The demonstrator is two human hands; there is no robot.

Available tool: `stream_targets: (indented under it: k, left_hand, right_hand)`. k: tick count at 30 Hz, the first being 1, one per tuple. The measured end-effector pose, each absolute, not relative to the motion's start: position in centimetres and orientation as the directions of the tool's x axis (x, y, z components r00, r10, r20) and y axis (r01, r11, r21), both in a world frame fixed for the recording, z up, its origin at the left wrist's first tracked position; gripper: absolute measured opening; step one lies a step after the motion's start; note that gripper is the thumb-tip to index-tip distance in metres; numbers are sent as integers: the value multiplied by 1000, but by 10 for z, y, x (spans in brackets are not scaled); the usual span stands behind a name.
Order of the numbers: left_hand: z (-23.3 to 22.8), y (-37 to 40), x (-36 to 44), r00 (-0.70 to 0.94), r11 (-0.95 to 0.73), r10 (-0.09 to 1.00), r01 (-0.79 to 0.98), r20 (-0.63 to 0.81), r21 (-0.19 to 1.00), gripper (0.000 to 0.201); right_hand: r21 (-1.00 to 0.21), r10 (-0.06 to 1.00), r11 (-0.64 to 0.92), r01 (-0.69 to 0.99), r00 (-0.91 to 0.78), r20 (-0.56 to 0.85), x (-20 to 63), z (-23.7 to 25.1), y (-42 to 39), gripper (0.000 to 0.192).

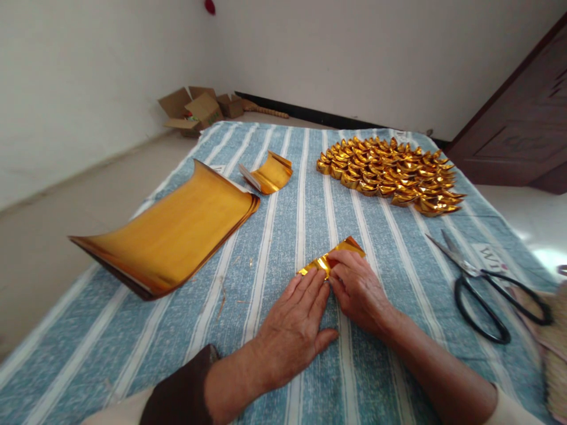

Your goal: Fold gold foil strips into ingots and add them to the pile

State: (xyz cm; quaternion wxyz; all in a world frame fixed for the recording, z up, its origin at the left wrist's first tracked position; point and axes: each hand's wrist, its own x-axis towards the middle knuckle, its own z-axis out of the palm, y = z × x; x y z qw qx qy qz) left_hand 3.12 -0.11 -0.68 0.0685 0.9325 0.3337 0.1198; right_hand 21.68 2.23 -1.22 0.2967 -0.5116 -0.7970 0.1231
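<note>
On striped cloth [283, 236], gold foil [323, 263] slants lengthwise away rightward, left fingers [306, 289] flat, right fingers [346, 257] pinching it.

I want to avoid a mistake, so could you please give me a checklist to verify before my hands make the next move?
1. Left hand steady on the gold strip: ok, its fingers lie flat over the near edge.
2. Right hand on the strip: ok, its fingers touch it beside the left hand.
3. Crease under the fingertips straight: cannot tell, the fingers cover it.
4. Scissors apart from both hands: ok, they lie off to the right.
5. Scissor blades closed: not ok, they stand a little open.
6. Large gold sheets lying flat: not ok, their edges curl up.
</note>
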Motion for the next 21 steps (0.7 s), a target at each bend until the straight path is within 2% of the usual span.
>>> stream_targets:
  k: [10,16,21]
  left_hand:
    - [-6,-1,31,740,-753,653,613,159,240,69]
    - [-6,-1,32,748,-759,647,615,146,215,68]
    - [-7,-1,31,752,-761,645,614,137,209,70]
  right_hand:
    - [-480,885,445,756,-291,364,216,-13,22,22]
    - [-474,887,447,759,-307,344,217,-12,21,22]
    - [-471,878,455,756,-292,379,216,-14,20,21]
